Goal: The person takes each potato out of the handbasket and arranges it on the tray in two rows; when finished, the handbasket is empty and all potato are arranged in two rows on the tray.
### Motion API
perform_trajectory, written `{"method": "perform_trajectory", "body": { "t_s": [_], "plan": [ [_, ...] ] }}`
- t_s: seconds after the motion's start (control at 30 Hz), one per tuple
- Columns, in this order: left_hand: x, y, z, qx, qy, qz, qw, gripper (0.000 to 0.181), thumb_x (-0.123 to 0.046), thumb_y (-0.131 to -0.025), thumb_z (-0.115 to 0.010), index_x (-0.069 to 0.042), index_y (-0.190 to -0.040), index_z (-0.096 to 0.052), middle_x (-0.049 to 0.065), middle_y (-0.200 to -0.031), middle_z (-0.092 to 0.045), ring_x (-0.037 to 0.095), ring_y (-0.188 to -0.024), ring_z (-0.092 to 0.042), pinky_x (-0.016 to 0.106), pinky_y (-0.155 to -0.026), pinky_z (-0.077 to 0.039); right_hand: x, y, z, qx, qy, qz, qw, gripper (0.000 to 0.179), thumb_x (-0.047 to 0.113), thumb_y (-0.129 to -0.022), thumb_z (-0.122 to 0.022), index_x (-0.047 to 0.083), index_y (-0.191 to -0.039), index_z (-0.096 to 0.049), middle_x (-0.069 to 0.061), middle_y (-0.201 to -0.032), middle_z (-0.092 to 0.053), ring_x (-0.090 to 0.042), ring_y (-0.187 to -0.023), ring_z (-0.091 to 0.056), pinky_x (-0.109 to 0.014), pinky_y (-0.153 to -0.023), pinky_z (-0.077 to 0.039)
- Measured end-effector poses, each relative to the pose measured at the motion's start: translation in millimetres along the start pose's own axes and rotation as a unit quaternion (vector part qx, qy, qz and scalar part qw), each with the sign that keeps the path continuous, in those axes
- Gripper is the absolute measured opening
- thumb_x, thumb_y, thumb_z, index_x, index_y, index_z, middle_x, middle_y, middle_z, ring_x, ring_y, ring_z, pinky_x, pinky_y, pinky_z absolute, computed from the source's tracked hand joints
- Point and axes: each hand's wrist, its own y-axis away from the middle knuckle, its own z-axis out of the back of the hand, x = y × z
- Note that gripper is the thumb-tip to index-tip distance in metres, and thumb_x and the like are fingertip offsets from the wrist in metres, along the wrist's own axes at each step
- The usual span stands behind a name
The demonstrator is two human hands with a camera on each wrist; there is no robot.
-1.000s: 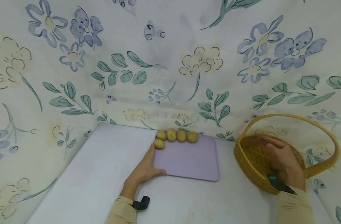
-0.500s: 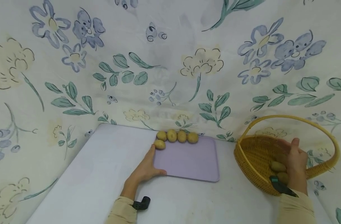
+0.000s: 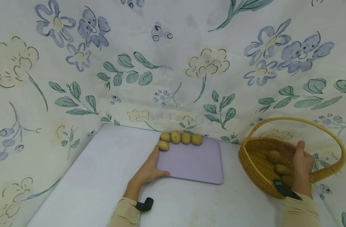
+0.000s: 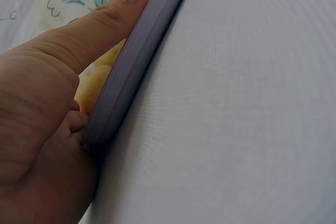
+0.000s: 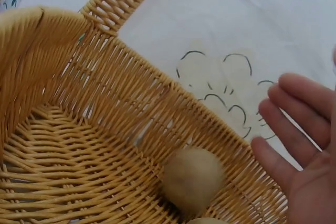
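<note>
My left hand holds the near left corner of the lilac tray. Its thumb lies over the front rim, as the left wrist view also shows. Several yellowish potatoes line the tray's back edge, and one more potato sits in front of them at the left, by my fingertips. At the right rim of the wicker basket, my right hand has its thumb up and its fingers loose with nothing in them. A potato rests inside against the basket wall; two others show behind it in the head view.
The basket's tall handle arches over its opening. A white tabletop carries tray and basket. Flower-printed cloth rises behind the table and at both sides.
My right hand has moved from inside the basket to its right rim. Potatoes have come into sight in the basket, the third within the last half second. The left hand stays put.
</note>
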Motion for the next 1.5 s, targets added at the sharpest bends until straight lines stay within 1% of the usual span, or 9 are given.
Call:
{"method": "perform_trajectory", "body": {
  "t_s": [0.03, 0.17, 0.43, 0.7, 0.97, 1.13, 1.27, 1.37, 1.5],
  "plan": [
    [-0.5, -0.4, 0.1, -0.001, 0.001, -0.001, 1.0000, 0.139, -0.045, -0.071, -0.092, 0.000, -0.163, 0.003, 0.019, -0.172, 0.000, 0.035, -0.160, -0.005, 0.051, -0.131, -0.012, 0.0, 0.9, 0.0, 0.012, -0.026, 0.008, 0.9996, 0.056, 0.069, -0.096, -0.045, 0.027, -0.112, -0.079, 0.030, -0.084, -0.073, 0.016, -0.080, -0.067, -0.013, -0.124, -0.024],
    [-2.1, -1.5, 0.8, -0.003, 0.007, -0.006, 1.0000, 0.139, -0.043, -0.071, -0.092, -0.001, -0.163, 0.003, 0.018, -0.172, 0.000, 0.034, -0.160, -0.004, 0.050, -0.131, -0.011, 1.8, 2.5, -0.7, 0.041, -0.030, 0.031, 0.9982, 0.052, 0.063, -0.094, -0.056, 0.023, -0.120, -0.077, 0.029, -0.088, -0.075, 0.017, -0.083, -0.068, 0.001, -0.102, -0.040],
    [-1.6, 0.6, 0.3, 0.003, 0.005, -0.006, 1.0000, 0.139, -0.043, -0.071, -0.092, -0.001, -0.163, 0.004, 0.018, -0.172, 0.001, 0.033, -0.160, -0.004, 0.049, -0.131, -0.010, -1.9, -1.3, -2.4, 0.061, 0.031, 0.032, 0.9971, 0.045, 0.043, -0.093, -0.073, 0.029, -0.135, -0.068, 0.038, -0.094, -0.066, 0.016, -0.090, -0.058, 0.001, -0.080, -0.043],
    [2.2, -1.7, -0.8, 0.002, 0.013, 0.001, 0.9999, 0.139, -0.044, -0.070, -0.092, -0.002, -0.163, 0.003, 0.017, -0.172, 0.000, 0.033, -0.160, -0.004, 0.050, -0.131, -0.011, 1.8, -3.0, -5.1, 0.085, -0.006, 0.046, 0.9953, 0.047, 0.031, -0.090, -0.079, 0.027, -0.135, -0.068, 0.036, -0.096, -0.071, 0.019, -0.088, -0.060, 0.000, -0.071, -0.044],
    [3.9, -0.1, -1.1, 0.007, 0.007, -0.001, 1.0000, 0.140, -0.044, -0.070, -0.092, -0.003, -0.163, 0.004, 0.016, -0.172, 0.000, 0.032, -0.160, -0.004, 0.049, -0.131, -0.011, 7.4, -11.1, 9.3, 0.119, 0.008, 0.054, 0.9914, 0.053, 0.032, -0.092, -0.076, 0.025, -0.142, -0.061, 0.038, -0.100, -0.071, 0.022, -0.093, -0.059, 0.000, -0.073, -0.045],
    [3.5, 0.9, -2.6, 0.004, 0.010, -0.001, 0.9999, 0.139, -0.043, -0.070, -0.093, -0.001, -0.163, 0.002, 0.018, -0.172, -0.001, 0.034, -0.160, -0.005, 0.051, -0.131, -0.012, -0.8, -11.2, 16.4, 0.132, 0.073, 0.006, 0.9886, 0.061, 0.043, -0.092, -0.073, 0.032, -0.149, -0.053, 0.045, -0.103, -0.064, 0.016, -0.126, -0.044, 0.001, -0.080, -0.041],
    [2.1, 1.3, -3.4, 0.010, 0.011, 0.003, 0.9999, 0.139, -0.043, -0.070, -0.092, -0.003, -0.163, 0.003, 0.016, -0.172, 0.000, 0.033, -0.160, -0.005, 0.050, -0.131, -0.012, -8.7, -11.5, 20.6, 0.123, 0.075, -0.008, 0.9895, 0.061, 0.043, -0.092, -0.074, 0.033, -0.148, -0.054, 0.045, -0.104, -0.062, 0.015, -0.117, -0.048, 0.000, -0.076, -0.041],
    [0.7, 1.0, -2.3, 0.009, 0.005, 0.002, 0.9999, 0.139, -0.044, -0.071, -0.092, -0.004, -0.164, 0.004, 0.015, -0.173, 0.000, 0.032, -0.160, -0.005, 0.049, -0.131, -0.012, -9.9, -12.5, 19.6, 0.122, 0.093, -0.009, 0.9882, 0.063, 0.046, -0.092, -0.073, 0.035, -0.150, -0.052, 0.043, -0.120, -0.057, 0.013, -0.122, -0.047, 0.000, -0.096, -0.040],
    [0.0, 1.0, 0.4, 0.001, 0.000, -0.001, 1.0000, 0.139, -0.044, -0.070, -0.092, -0.002, -0.163, 0.002, 0.017, -0.172, -0.001, 0.035, -0.160, -0.006, 0.051, -0.131, -0.013, -9.2, -14.7, 11.7, 0.127, 0.147, -0.013, 0.9808, 0.070, 0.053, -0.091, -0.070, 0.036, -0.154, -0.045, 0.041, -0.144, -0.043, 0.006, -0.150, -0.024, -0.014, -0.125, -0.019]
  ]
}}
